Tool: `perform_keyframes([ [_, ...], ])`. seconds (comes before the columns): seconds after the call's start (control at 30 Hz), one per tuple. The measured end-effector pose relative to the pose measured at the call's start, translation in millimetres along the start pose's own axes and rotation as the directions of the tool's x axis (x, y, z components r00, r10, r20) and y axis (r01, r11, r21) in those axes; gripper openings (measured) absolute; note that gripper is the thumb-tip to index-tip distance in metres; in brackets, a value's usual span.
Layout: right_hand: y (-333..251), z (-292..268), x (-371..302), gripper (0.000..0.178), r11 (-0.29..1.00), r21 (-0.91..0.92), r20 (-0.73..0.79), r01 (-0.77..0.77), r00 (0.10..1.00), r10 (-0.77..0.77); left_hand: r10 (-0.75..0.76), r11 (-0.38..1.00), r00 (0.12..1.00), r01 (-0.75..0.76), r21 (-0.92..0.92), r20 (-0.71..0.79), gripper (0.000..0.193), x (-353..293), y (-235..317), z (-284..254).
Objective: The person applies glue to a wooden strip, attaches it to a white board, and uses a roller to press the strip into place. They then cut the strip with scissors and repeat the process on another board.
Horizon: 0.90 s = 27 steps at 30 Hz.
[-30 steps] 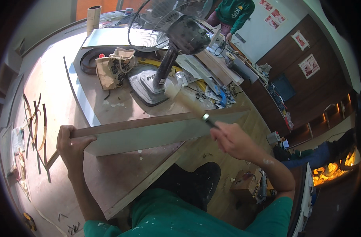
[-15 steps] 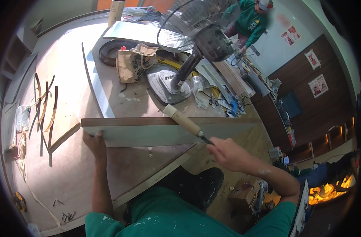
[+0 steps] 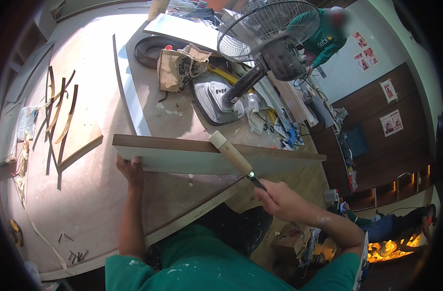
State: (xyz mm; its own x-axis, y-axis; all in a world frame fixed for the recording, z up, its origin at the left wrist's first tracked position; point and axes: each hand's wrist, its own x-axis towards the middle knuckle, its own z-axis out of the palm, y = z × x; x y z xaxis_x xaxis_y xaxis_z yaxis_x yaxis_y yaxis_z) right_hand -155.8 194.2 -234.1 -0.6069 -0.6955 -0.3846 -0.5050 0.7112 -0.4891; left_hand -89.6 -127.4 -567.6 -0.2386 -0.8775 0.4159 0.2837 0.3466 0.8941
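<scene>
A long board [image 3: 182, 162] with a pale face and a brown top edge stands on its side across the worktable. My left hand [image 3: 130, 169] grips its left end from below, thumb against the pale face. My right hand [image 3: 278, 200] is closed round the metal end of a wooden-handled tool [image 3: 233, 156], whose blade or shank is mostly hidden in my fist. The handle points up and left across the board, its pale butt at the brown edge. Whether it touches that edge I cannot tell.
A black fan [image 3: 279, 56] stands beyond the board, next to a fabric pouch [image 3: 180, 68] and a yellow level [image 3: 221, 75]. Curved brown strips [image 3: 68, 116] lie at left, several screws [image 3: 77, 255] near the front edge. A co-worker [image 3: 328, 43] stands at far right; another person [image 3: 396, 223] is at lower right.
The whole view has shifted, so the table things appear farther right. Both hands keep their grips, and the tool's handle still lies across the board's edge, tilted slightly more steeply.
</scene>
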Motion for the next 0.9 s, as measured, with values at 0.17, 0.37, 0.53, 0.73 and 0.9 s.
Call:
perform_keyframes([
  [0.17, -36.4, 6.7, 1.2, 0.017, 0.976, 0.194, -0.181, 0.101, 0.981, -0.066, -0.048, 0.999, 0.999, 0.048, 0.020, -0.024, 0.079, 0.5, 18.3, 8.7],
  [0.37, -81.1, 2.4, 29.4, 0.017, 0.998, 0.020, -0.095, 0.064, 0.994, -0.062, 0.033, 0.999, 0.999, -0.033, 0.023, -0.007, 0.049, -0.9, -7.9, -3.6],
  [0.53, -81.2, 26.0, 57.7, 0.019, 0.970, -0.149, 0.016, 0.193, 0.981, -0.193, -0.009, 1.000, 0.998, 0.008, -0.027, -0.061, 0.054, 4.1, 11.9, 8.3],
  [0.73, -111.3, 48.7, 74.0, 0.018, 0.967, -0.093, 0.000, 0.238, 0.971, -0.239, 0.023, 1.000, 0.999, -0.024, -0.005, -0.048, 0.055, 4.8, 11.2, 6.6],
  [0.9, -126.7, 63.4, 85.3, 0.021, 0.917, -0.037, -0.104, 0.396, 0.912, -0.398, -0.031, 0.998, 0.999, 0.029, -0.058, -0.040, 0.052, 5.5, 19.9, 8.9],
])
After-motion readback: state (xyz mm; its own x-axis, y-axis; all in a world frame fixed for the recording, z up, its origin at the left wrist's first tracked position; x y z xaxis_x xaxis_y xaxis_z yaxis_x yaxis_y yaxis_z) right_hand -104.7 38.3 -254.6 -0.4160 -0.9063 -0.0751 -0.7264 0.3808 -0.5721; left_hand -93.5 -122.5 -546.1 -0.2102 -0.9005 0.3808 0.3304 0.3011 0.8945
